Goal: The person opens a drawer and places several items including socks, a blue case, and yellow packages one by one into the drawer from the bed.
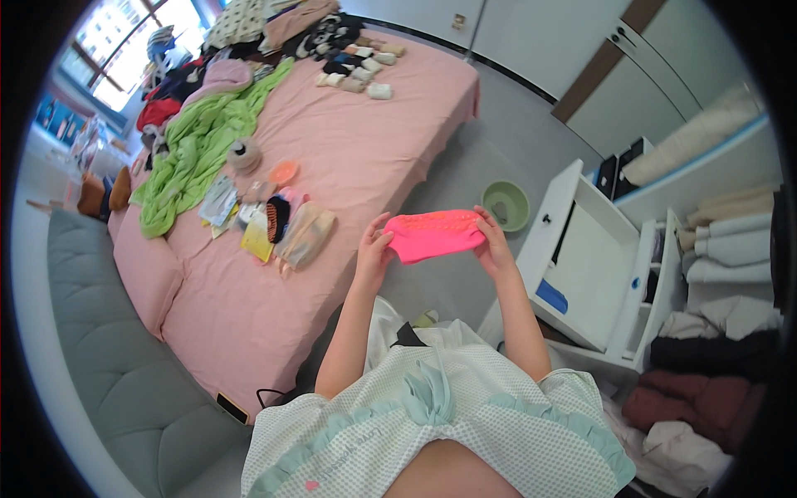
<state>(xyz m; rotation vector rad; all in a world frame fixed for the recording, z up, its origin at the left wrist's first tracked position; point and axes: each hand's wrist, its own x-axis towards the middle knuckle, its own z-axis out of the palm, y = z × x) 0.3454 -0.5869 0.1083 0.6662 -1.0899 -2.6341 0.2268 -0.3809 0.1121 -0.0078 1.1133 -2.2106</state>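
So, the left hand (376, 246) has one end of a bright pink sock-like piece (436, 241) pinched between thumb and fingers, and the right hand (492, 242) grips the opposite end the same way. It's up in the air, above the floor (415, 286) between the bed (365, 158) and an open drawer (596, 270). Guessing the two-ended hold is to keep it stretched flat, so the bumpy orange band (436, 220) along the top doesn't flop over. Beyond the right hand there's a green basin (506, 207) on the floor, probably parked there to stay off the bed. At the bed's far end, rolled bundles (365, 74) sit grouped, likely so they don't mix with the green blanket (199, 158) and clothes pile (241, 26).
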